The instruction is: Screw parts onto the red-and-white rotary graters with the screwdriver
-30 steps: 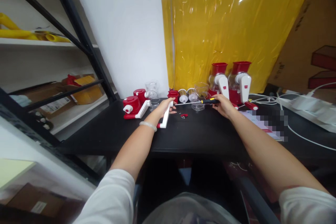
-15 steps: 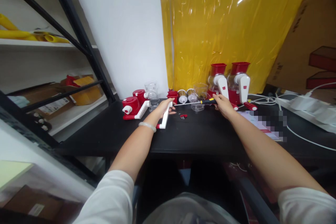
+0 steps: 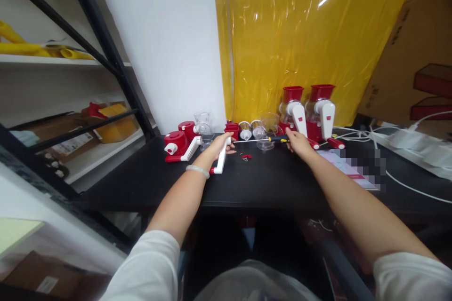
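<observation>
My left hand (image 3: 219,146) is closed around the upper end of a white crank handle (image 3: 221,160), whose red grip hangs near my wrist. In my right hand (image 3: 298,143) is a screwdriver (image 3: 278,138) with a black and yellow handle, held level. Its long metal shaft points left, and the tip meets the top end of the crank handle; the exact contact is too small to make out. Below the shaft, a small red part (image 3: 246,156) lies on the black table (image 3: 261,183) with tiny metal bits beside it.
Red grater bases (image 3: 176,145) and clear plastic parts (image 3: 203,122) stand at the left. Behind my hands are a red piece (image 3: 231,129) and drum blades (image 3: 245,130). Two assembled rotary graters (image 3: 322,113) stand right, near a tablet (image 3: 348,168) and a power strip (image 3: 413,143).
Both hands keep their grip and the screwdriver stays against the crank handle. The view has shifted only very slightly.
</observation>
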Action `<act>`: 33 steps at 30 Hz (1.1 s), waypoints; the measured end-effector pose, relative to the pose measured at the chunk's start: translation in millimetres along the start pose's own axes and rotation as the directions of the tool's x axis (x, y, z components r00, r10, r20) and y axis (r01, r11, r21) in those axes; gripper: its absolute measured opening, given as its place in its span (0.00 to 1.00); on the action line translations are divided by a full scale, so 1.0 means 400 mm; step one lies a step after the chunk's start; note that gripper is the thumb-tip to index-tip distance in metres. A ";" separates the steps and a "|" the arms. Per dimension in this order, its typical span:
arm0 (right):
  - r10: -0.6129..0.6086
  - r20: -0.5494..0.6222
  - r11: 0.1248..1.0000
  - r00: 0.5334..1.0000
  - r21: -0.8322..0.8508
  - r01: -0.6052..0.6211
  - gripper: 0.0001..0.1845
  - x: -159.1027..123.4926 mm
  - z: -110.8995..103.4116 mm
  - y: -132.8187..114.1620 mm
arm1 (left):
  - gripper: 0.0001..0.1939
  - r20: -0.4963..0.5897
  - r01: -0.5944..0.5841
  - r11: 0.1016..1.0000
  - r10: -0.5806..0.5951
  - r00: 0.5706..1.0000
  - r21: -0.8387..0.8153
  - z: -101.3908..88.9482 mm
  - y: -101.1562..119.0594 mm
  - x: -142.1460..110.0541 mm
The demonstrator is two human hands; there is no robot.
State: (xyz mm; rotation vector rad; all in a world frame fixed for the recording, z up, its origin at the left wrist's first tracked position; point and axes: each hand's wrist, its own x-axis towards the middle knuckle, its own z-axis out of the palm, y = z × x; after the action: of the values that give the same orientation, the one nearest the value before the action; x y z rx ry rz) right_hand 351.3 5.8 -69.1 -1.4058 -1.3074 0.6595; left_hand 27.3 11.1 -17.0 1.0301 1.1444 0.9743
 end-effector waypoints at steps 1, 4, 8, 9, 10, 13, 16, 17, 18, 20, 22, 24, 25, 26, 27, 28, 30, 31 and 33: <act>0.003 0.001 1.000 1.000 0.016 -0.003 0.29 0.000 0.000 0.000 | 0.17 0.000 0.002 1.000 -0.002 1.000 0.003 0.000 0.000 0.000; 0.068 -0.012 0.981 0.998 0.183 -0.064 0.21 -0.001 0.010 -0.007 | 0.17 0.012 -0.001 1.000 0.001 1.000 0.001 0.000 0.001 -0.001; 0.147 0.009 0.888 0.989 0.439 -0.136 0.08 -0.009 0.023 -0.028 | 0.17 0.003 -0.002 1.000 0.002 1.000 -0.005 -0.002 0.003 0.001; 0.154 0.023 0.865 0.988 0.480 -0.146 0.07 -0.012 0.023 -0.033 | 0.17 -0.003 0.000 1.000 0.000 1.000 -0.005 -0.002 0.002 0.002; 0.156 0.038 0.846 0.987 0.510 -0.154 0.07 -0.015 0.022 -0.038 | 0.17 -0.005 0.001 1.000 -0.001 1.000 -0.004 -0.003 0.002 0.004; 0.141 0.075 0.813 0.987 0.561 -0.158 0.11 -0.019 0.016 -0.048 | 0.18 0.005 0.001 1.000 -0.001 1.000 -0.001 -0.004 0.000 0.006; 0.160 0.064 0.838 0.985 0.518 -0.170 0.06 -0.014 0.012 -0.047 | 0.17 0.005 0.000 1.000 0.000 1.000 0.004 -0.005 -0.001 0.008; 0.176 0.050 0.868 0.983 0.464 -0.179 0.07 -0.011 0.012 -0.044 | 0.17 0.000 0.001 1.000 -0.001 1.000 0.004 -0.006 -0.001 0.009; 0.182 0.033 0.904 0.983 0.388 -0.181 0.12 -0.008 0.011 -0.038 | 0.16 -0.007 0.002 1.000 -0.002 1.000 0.003 -0.006 -0.001 0.010; 0.145 0.012 0.967 0.989 0.210 -0.144 0.22 -0.004 0.010 -0.024 | 0.16 -0.015 0.003 1.000 -0.003 1.000 -0.002 -0.008 -0.002 0.013; 0.067 0.021 0.992 0.998 0.103 -0.068 0.27 -0.002 0.008 -0.010 | 0.16 -0.015 0.005 1.000 -0.005 1.000 -0.009 -0.010 -0.002 0.014; 0.037 0.028 0.992 0.999 0.116 -0.041 0.27 -0.003 0.009 -0.004 | 0.16 -0.014 0.005 1.000 -0.005 1.000 -0.012 -0.010 -0.002 0.011; 0.047 0.025 0.987 0.999 0.153 -0.050 0.25 -0.004 0.010 -0.004 | 0.16 -0.014 0.005 1.000 -0.006 1.000 -0.012 -0.009 -0.001 0.009; 0.063 0.022 0.977 0.998 0.203 -0.066 0.23 -0.005 0.013 -0.008 | 0.16 -0.017 0.006 1.000 -0.007 1.000 -0.012 -0.008 0.000 0.006; 0.082 0.021 0.963 0.996 0.257 -0.085 0.19 -0.007 0.015 -0.013 | 0.16 -0.019 0.007 1.000 -0.007 1.000 -0.011 -0.007 0.001 0.003; 0.103 0.024 0.945 0.994 0.310 -0.105 0.15 -0.010 0.017 -0.019 | 0.17 -0.022 0.006 1.000 -0.006 1.000 -0.011 -0.006 0.003 0.000; 0.136 0.043 0.905 0.990 0.401 -0.142 0.08 -0.017 0.019 -0.033 | 0.18 -0.026 0.005 1.000 -0.005 1.000 -0.011 -0.003 0.006 -0.005; 0.145 0.059 0.888 0.988 0.433 -0.157 0.08 -0.021 0.019 -0.039 | 0.19 -0.028 0.003 1.000 -0.003 1.000 -0.011 -0.002 0.007 -0.007; 0.154 0.091 0.865 0.984 0.470 -0.178 0.09 -0.028 0.016 -0.048 | 0.20 -0.029 -0.001 1.000 0.001 1.000 -0.010 -0.001 0.009 -0.010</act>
State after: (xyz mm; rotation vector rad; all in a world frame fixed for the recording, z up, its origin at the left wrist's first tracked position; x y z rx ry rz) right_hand 336.1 -5.8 -56.0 -1.1017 -0.9742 1.0614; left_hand 26.1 8.3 -12.7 1.0116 1.1619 0.9982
